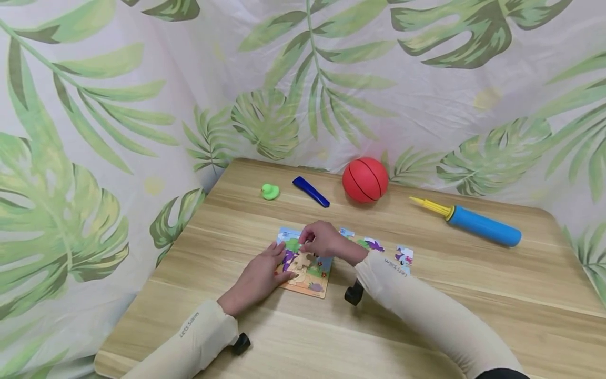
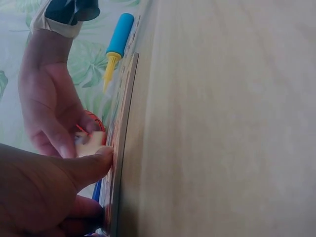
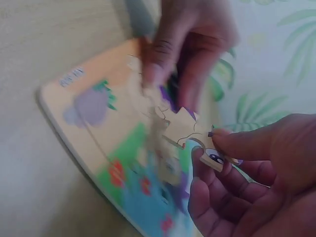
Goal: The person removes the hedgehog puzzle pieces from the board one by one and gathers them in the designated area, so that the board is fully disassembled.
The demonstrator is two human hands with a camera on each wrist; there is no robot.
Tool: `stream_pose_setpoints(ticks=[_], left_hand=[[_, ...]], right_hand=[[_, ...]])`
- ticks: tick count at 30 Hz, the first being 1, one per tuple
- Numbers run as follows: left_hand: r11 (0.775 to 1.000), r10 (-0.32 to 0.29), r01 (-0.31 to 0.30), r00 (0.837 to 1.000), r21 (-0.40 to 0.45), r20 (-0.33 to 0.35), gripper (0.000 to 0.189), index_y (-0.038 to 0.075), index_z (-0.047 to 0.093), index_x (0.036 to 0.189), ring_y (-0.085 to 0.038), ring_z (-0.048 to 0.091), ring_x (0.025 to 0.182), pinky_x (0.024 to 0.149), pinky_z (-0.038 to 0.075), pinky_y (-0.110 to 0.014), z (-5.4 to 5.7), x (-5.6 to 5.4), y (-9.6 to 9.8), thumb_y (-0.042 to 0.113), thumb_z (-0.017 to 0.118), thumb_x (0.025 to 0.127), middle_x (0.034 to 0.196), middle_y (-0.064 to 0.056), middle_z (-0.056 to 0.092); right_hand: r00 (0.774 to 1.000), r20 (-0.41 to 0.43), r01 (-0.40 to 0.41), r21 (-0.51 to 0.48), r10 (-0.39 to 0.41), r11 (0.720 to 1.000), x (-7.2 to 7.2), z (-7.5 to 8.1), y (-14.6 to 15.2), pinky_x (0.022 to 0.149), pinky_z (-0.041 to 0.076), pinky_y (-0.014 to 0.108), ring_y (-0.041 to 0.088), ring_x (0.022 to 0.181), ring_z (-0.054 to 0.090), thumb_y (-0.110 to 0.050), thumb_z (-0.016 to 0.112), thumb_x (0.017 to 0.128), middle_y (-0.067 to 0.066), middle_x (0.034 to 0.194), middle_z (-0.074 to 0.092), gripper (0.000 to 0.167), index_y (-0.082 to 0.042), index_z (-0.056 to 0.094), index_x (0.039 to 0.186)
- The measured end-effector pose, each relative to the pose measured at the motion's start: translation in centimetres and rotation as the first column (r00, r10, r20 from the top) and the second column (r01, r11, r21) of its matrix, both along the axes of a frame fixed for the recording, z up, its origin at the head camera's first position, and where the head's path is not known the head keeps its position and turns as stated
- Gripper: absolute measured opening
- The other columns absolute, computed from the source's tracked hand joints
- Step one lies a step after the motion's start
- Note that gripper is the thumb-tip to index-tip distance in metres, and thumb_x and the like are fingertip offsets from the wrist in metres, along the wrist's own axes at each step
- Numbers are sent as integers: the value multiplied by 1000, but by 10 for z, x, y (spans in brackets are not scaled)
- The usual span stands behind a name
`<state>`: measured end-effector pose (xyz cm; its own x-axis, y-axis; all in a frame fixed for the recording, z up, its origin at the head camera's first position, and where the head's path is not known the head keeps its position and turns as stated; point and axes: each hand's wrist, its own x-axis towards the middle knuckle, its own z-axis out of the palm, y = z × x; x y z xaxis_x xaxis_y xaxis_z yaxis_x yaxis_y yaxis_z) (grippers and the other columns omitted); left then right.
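Note:
A jigsaw puzzle board [image 1: 303, 287] with a colourful cartoon picture lies flat on the wooden table. Over its left side rests my left hand [image 1: 259, 272], fingers extended and thumb touching the board's face. My right hand [image 1: 324, 240] is above the board's upper part and pinches a puzzle piece [image 3: 213, 157] between thumb and fingers. That piece is beige with a printed eye, clear in the right wrist view and held tilted over the picture. In the left wrist view the puzzle piece [image 2: 92, 144] shows just beyond my left thumb. My right hand hides part of the board in the head view.
Loose puzzle pieces [image 1: 404, 255] lie right of the board, partly behind my right forearm. Farther back are a green toy duck [image 1: 270, 191], a dark blue object [image 1: 310, 191], a red ball [image 1: 365, 180] and a blue hand pump [image 1: 485, 225]. A leaf-patterned curtain [image 1: 331, 79] borders the table.

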<state>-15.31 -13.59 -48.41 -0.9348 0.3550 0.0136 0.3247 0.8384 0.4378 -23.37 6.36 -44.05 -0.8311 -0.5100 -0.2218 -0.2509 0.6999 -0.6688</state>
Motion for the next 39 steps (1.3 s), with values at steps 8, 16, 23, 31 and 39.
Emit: stream_pose_setpoints(ticks=[8, 16, 23, 31, 39], left_hand=[[999, 12, -11, 1000, -46, 22, 71, -6, 52, 140, -37, 35, 149, 119, 37, -50, 3, 0, -2, 42, 72, 91, 158, -19, 40], [997, 1, -1, 1000, -72, 2, 71, -7, 54, 138, -39, 39, 147, 116, 40, -51, 4, 2, -6, 41, 73, 90, 155, -21, 43], [997, -13, 14, 1000, -80, 8, 72, -8, 53, 139, -40, 39, 146, 116, 40, -52, 5, 0, -1, 40, 73, 90, 155, -22, 43], [995, -31, 30, 999, -91, -9, 73, -7, 53, 139, -40, 41, 145, 114, 42, -52, 7, -2, 3, 43, 73, 89, 155, -22, 44], [995, -42, 39, 999, -94, -29, 70, -5, 56, 137, -38, 44, 143, 112, 44, -50, 8, -3, 2, 43, 73, 89, 153, -21, 47]], right_hand=[[999, 9, 53, 20, -53, 998, -1, 24, 58, 64, 51, 22, 11, 72, 58, -9, 69, 93, 3, 86, 70, 3, -8, 72, 93], [999, 43, 1, 120, -7, 993, 6, 15, 114, 64, 48, 21, 10, 73, 55, -3, 68, 93, 2, 81, 67, 5, -5, 71, 90], [999, 32, -17, 162, 11, 987, 11, 9, 131, 64, 46, 22, 10, 71, 54, -4, 66, 93, 2, 79, 67, 8, -6, 73, 90], [967, -240, 142, 215, -89, 966, 20, 24, 137, 70, 50, 29, 11, 71, 56, -15, 63, 94, -1, 76, 69, 16, -9, 76, 89], [943, -324, 117, 108, -77, 987, 20, 42, 114, 68, 51, 26, 10, 70, 58, -14, 62, 95, -2, 76, 68, 14, -11, 74, 89]])
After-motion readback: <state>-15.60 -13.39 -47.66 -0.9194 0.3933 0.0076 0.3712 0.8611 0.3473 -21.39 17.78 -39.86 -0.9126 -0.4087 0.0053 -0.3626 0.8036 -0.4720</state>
